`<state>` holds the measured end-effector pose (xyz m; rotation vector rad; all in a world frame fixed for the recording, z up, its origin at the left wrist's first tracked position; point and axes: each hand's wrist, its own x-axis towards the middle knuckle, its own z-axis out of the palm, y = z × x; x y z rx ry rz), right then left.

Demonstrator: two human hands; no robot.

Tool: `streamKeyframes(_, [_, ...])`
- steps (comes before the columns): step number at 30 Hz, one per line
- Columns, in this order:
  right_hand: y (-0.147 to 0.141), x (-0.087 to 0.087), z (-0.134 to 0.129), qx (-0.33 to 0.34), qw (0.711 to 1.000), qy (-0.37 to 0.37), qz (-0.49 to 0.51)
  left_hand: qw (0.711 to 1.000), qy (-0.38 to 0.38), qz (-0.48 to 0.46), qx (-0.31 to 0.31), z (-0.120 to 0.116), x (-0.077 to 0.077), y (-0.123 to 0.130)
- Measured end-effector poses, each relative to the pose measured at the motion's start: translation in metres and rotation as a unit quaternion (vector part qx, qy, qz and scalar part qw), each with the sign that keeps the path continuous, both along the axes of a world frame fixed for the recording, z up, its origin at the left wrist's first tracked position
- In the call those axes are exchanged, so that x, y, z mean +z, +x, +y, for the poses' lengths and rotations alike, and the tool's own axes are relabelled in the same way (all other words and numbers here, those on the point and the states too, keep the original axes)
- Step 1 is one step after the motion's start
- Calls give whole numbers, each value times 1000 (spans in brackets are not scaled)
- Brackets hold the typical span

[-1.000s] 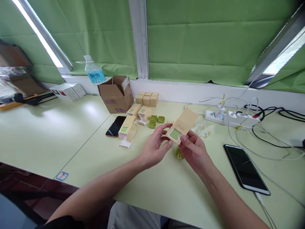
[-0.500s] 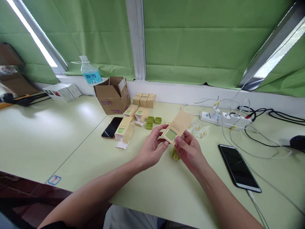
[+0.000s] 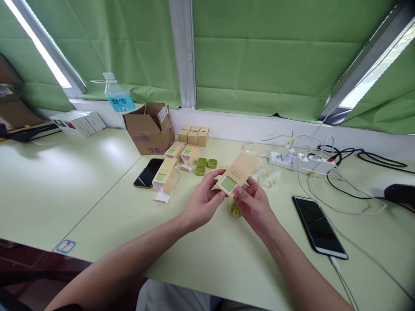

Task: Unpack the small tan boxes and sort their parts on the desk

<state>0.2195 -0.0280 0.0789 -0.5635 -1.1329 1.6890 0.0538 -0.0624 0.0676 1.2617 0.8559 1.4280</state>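
Note:
Between both hands, a little above the table, I hold a small kraft cardboard box (image 3: 241,166) with a green square window and an upright flap. My left hand (image 3: 204,196) grips its left edge with fingers and thumb. On the right side, my right hand (image 3: 256,201) has its thumb on the front near the window and its fingers behind. A green tray with a small yellowish piece (image 3: 235,210) lies below, partly hidden by my right hand. Beyond my left hand sit several small green trays (image 3: 201,161). Opened kraft boxes with green squares (image 3: 166,176) stand to the left.
A brown carton (image 3: 149,134), several small kraft boxes (image 3: 193,135) and a water bottle (image 3: 118,95) are at the back. Clear plastic pieces (image 3: 264,176) lie right of my hands. Beside them are a power strip (image 3: 298,162) with cables and a charging phone (image 3: 319,226). Another phone (image 3: 148,173) lies left.
The view has shifted slightly, so everything sits a bit further left. Both hands keep the same hold on the cardboard box.

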Motion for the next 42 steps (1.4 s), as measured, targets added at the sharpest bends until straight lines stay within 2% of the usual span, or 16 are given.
streamKeyframes(6, [-1, 1, -5, -8, 999, 10, -29, 999, -43, -19, -14, -2, 11, -1])
streamKeyframes(12, [-5, -8, -8, -26, 998, 13, -52, 996, -73, -56, -15, -4, 10, 1])
streamKeyframes(17, [-7, -11, -10, -15, 999, 12, -39, 991, -89, -93, -41, -5, 11, 3])
streamKeyframes(23, [-3, -4, -6, -33, 998, -49, -3, 989, -46, -112, -89, -1, 0, 7])
streamKeyframes(28, [1, 1, -1, -33, 997, -63, 0, 992, -22, -59, -105, 1, -6, 1])
streamKeyframes(30, [0, 1, -1, -45, 997, -62, -5, 995, -19, -34, -93, 0, -5, 0])
streamKeyframes(33, [-1, 1, -1, -59, 996, -65, -19, 999, -10, 6, -41, -1, -3, 2])
streamKeyframes(38, [2, 1, 3, -86, 994, -67, -20, 999, 17, 30, -35, -1, 2, 2])
streamKeyframes(42, [5, 1, 4, -86, 993, -73, -37, 999, -1, 41, 7, 3, 2, -1])
